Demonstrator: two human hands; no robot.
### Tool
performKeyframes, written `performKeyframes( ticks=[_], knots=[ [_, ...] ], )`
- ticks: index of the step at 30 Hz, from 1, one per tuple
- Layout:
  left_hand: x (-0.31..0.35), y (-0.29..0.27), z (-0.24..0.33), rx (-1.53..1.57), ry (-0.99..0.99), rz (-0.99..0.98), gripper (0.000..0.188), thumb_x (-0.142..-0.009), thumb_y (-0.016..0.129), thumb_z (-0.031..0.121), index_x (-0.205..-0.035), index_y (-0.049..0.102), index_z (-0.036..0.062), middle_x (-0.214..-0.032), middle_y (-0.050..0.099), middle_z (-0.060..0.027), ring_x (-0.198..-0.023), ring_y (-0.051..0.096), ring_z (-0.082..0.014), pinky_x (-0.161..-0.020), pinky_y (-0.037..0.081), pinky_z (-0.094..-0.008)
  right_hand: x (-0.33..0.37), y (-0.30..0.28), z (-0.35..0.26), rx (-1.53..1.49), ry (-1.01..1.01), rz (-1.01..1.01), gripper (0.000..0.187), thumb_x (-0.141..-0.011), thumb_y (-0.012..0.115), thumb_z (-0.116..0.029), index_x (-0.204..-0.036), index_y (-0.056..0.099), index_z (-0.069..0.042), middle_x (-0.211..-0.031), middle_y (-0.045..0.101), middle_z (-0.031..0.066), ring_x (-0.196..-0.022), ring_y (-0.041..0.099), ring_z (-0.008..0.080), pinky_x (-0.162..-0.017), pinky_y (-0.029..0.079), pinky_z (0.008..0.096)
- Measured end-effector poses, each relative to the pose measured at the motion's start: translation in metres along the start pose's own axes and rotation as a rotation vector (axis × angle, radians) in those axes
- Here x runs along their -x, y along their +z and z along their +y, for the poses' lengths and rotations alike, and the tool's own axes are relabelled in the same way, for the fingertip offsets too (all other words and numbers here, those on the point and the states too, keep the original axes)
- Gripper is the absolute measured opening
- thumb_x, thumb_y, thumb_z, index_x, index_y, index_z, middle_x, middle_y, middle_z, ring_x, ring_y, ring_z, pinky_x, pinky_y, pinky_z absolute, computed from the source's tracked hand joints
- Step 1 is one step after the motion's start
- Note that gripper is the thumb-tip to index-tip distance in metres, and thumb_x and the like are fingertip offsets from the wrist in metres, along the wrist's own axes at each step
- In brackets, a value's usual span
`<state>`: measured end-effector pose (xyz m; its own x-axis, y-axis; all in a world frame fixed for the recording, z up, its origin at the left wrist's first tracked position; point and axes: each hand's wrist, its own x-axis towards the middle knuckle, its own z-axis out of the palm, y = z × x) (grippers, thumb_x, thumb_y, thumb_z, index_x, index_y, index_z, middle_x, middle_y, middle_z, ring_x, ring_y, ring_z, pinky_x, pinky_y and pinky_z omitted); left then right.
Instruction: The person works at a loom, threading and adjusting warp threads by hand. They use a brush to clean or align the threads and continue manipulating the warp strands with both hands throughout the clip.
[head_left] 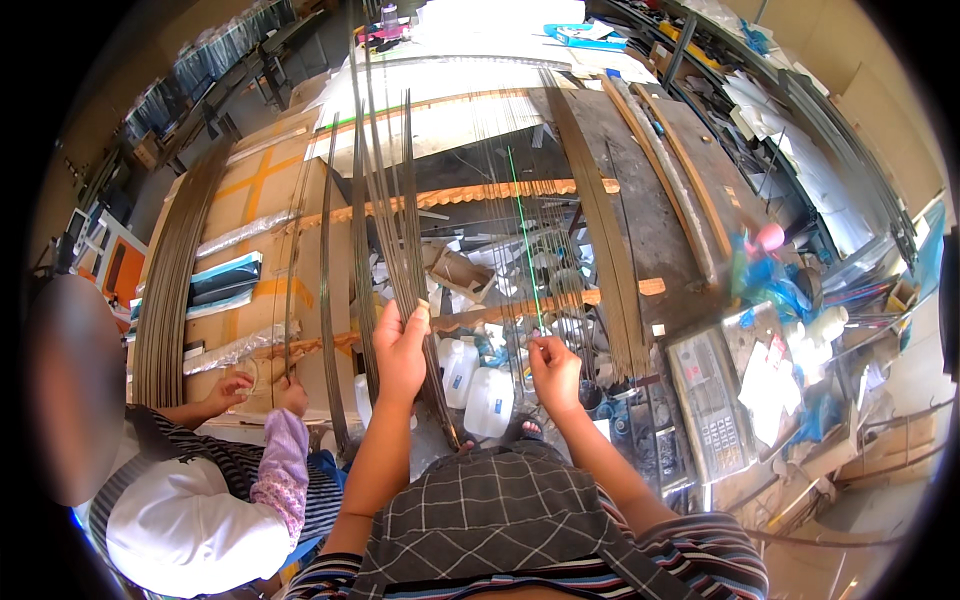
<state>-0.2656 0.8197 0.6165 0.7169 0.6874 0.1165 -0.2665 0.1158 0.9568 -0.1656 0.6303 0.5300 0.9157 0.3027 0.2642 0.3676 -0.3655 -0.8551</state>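
My left hand (401,352) is closed round a fanned bundle of long thin dark rods (385,225), thumb on top. Its rods run away from me across two notched wooden bars (460,193). To the right, my right hand (555,374) has its fingertips pinched together at the near end of a thin green rod (527,235). Whether another rod is also in that pinch is too small to tell. Several thin rods lie spaced apart around the green one. A dense row of brownish rods (600,220) lies farther right.
At my left a co-worker's hands (292,396) work at rods beside another dense row (180,280). White jugs (490,402) and scraps lie below the bars. A scale with a keypad (712,405) and blue plastic bags (770,285) are at right. Shelving (800,150) runs behind.
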Motion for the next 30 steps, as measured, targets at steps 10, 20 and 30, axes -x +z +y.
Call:
performKeyframes(
  ticks=[10,20,30],
  knots=[
    [-0.001,-0.009,0.015,0.007,0.011,0.052,0.009,-0.091,0.053,0.010,-0.098,0.055,0.0037,-0.077,0.051,0.0029,-0.066,0.043,-0.0041,-0.060,0.035,-0.0189,-0.027,0.012,0.029,0.173,-0.003,-0.025,0.013,-0.082,0.057,-0.014,-0.079,0.061,-0.002,-0.066,0.062,0.0183,-0.062,0.062,0.0361,-0.058,0.048,0.0428],
    [0.011,-0.012,0.011,-0.062,-0.024,0.060,0.009,-0.091,0.054,0.012,-0.096,0.055,0.0039,-0.072,0.049,0.0028,-0.063,0.042,-0.0041,-0.057,0.033,-0.0191,-0.026,0.030,0.053,0.356,0.109,-0.136,0.017,-0.082,0.057,-0.021,-0.079,0.061,-0.005,-0.071,0.064,0.0202,-0.068,0.063,0.0386,-0.064,0.050,0.0467],
    [0.016,-0.010,0.004,-0.034,-0.079,0.019,0.009,-0.091,0.053,0.013,-0.096,0.055,0.0045,-0.073,0.048,0.0032,-0.064,0.042,-0.0045,-0.058,0.033,-0.0198,-0.026,0.033,0.061,0.555,0.061,-0.179,0.021,-0.080,0.059,-0.028,-0.077,0.061,-0.007,-0.070,0.064,0.0183,-0.067,0.063,0.0381,-0.064,0.050,0.0478]
  ],
)
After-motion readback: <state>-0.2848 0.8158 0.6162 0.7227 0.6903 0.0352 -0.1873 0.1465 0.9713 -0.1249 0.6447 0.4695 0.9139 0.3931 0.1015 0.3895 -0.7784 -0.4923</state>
